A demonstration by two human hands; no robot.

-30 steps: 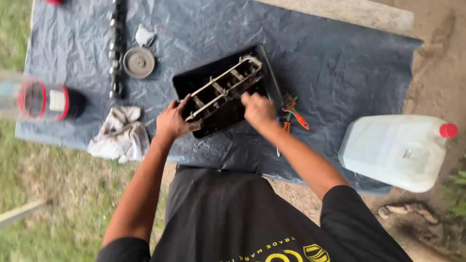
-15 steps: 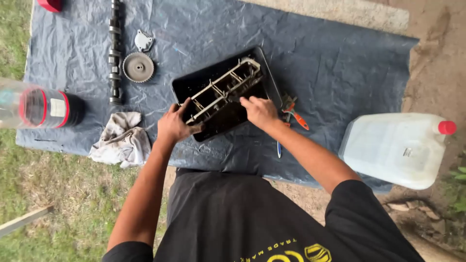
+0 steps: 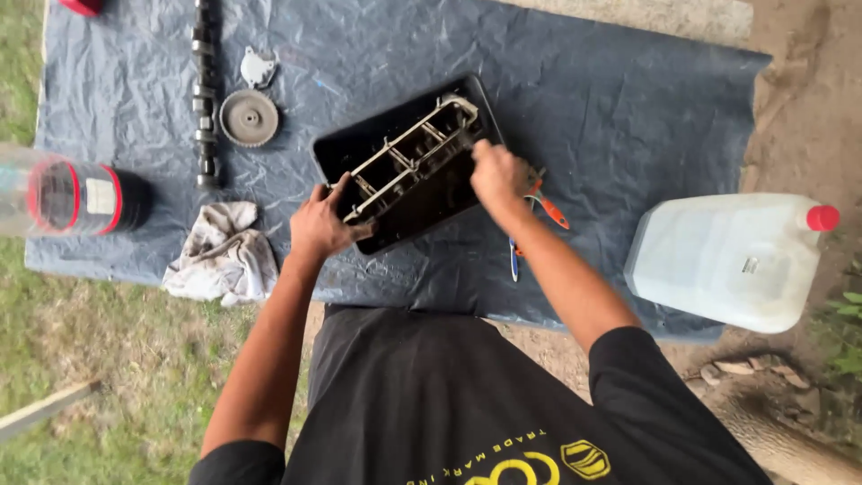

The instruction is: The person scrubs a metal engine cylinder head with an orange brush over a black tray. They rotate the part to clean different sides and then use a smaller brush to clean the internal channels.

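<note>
A black rectangular tray [image 3: 341, 148] lies on a blue-grey tarp [image 3: 620, 99]. In it rests a long metal frame with several cross ribs [image 3: 409, 153], tilted up toward the far right. My left hand [image 3: 321, 223] grips the frame's near left end. My right hand [image 3: 496, 175] is closed over the frame's right side near the tray's edge; whether it holds a small tool there is hidden by the fingers.
Pliers with orange handles [image 3: 548, 208] and a blue-handled tool [image 3: 513, 259] lie right of the tray. A camshaft [image 3: 205, 90], a gear [image 3: 249, 118] and a small bracket [image 3: 257, 66] lie far left. A dirty rag [image 3: 223, 253], a red-black container [image 3: 76, 198] and a white jug [image 3: 727, 260] sit around.
My right hand has shifted along the frame's right side toward the far end. My left hand keeps its grip on the near end. The view has drifted slightly.
</note>
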